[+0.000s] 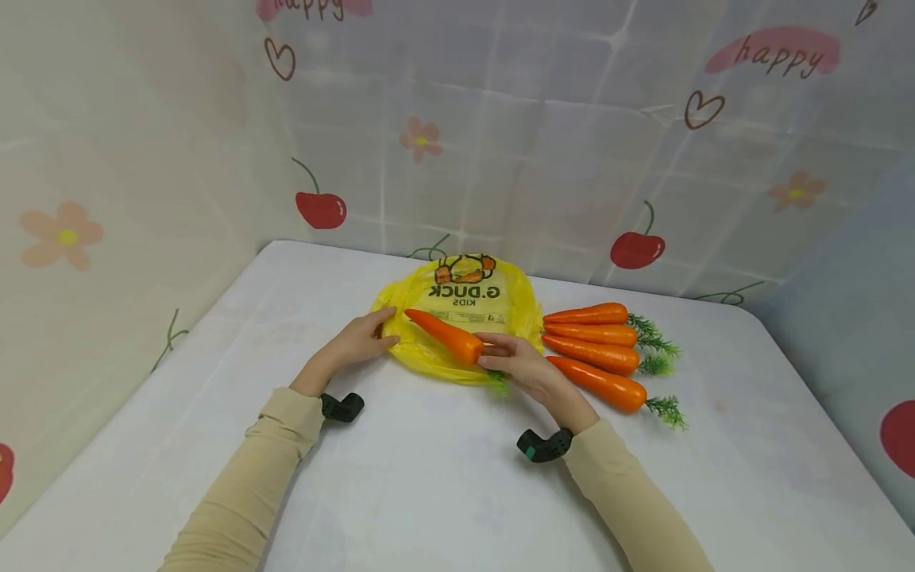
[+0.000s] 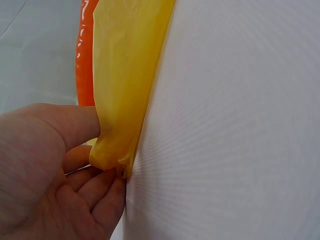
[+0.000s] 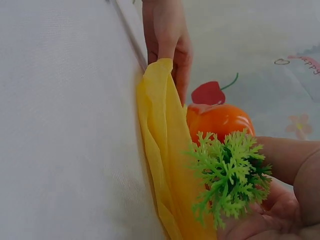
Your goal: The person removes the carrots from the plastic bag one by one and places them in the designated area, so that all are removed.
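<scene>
A yellow plastic bag (image 1: 468, 318) printed with "G.DUCK KIDS" in mirrored letters lies on the white table (image 1: 422, 477). My left hand (image 1: 360, 338) pinches the bag's left edge; the left wrist view has the thumb on one side of the yellow film (image 2: 125, 75) and the fingers on the other. Over the bag, my right hand (image 1: 527, 367) grips an orange carrot (image 1: 449, 337) near its thick end, its tip pointing up and left. Green leaves (image 3: 230, 172) hang from that end in the right wrist view. Part of the right fingers is hidden behind the carrot.
To the right of the bag, several more orange carrots (image 1: 600, 383) with green tops lie side by side, tips toward the bag. A pale curtain (image 1: 515, 175) with cherries, hearts and flowers hangs behind the table and on both sides.
</scene>
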Demonstrator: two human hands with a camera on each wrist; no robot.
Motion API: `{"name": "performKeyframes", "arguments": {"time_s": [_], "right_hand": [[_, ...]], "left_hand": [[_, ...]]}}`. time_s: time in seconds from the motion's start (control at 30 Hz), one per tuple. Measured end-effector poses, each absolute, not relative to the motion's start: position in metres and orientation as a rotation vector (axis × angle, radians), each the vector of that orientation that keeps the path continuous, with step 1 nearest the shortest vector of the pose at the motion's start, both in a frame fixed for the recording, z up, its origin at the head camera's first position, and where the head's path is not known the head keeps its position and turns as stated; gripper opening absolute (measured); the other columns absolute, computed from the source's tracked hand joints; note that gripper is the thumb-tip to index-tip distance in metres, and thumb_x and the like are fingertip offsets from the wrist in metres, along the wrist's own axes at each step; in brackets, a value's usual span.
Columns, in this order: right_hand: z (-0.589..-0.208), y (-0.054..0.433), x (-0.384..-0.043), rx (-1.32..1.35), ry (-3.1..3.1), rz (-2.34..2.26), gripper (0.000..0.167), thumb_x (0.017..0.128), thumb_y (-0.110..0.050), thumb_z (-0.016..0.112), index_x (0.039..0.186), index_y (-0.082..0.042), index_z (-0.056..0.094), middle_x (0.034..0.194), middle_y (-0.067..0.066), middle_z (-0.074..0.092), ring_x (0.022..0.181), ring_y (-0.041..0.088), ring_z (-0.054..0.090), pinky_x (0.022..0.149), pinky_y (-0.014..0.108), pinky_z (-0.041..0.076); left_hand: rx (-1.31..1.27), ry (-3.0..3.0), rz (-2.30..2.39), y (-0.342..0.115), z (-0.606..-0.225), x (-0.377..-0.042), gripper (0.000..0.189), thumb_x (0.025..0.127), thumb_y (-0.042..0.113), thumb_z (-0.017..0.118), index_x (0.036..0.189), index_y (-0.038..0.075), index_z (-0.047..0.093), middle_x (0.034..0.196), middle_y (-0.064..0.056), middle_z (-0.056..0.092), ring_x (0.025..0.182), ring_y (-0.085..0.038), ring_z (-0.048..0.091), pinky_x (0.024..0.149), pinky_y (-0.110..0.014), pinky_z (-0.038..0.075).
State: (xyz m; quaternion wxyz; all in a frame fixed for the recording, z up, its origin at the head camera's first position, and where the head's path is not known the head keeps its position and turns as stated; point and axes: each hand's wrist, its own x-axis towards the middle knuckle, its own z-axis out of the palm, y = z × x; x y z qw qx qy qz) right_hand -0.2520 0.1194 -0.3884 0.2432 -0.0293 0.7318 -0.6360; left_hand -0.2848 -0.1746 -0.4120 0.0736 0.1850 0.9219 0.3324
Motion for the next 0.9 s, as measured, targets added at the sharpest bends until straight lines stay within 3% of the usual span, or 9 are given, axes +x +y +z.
{"name": "performKeyframes", "arguments": {"time_s": [0.9], "right_hand": [[-0.385,0.168,-0.234,-0.136,1.976,-1.811,0.053,0.092,-0.005,0.060,0.141,-0.001,0.041,0.129,0.020,0.049,0.102,0.024,0.057,0.090,0.032,0.047]], "left_hand": [[0.506,2.761,1.002,-0.174,-0.413,-0.285,0.062,0.095,0.019,0.056,0.144,-0.006,0.027,0.146,-0.023,0.028,0.134,-0.036,0.023,0.108,-0.047,0.021]]}}
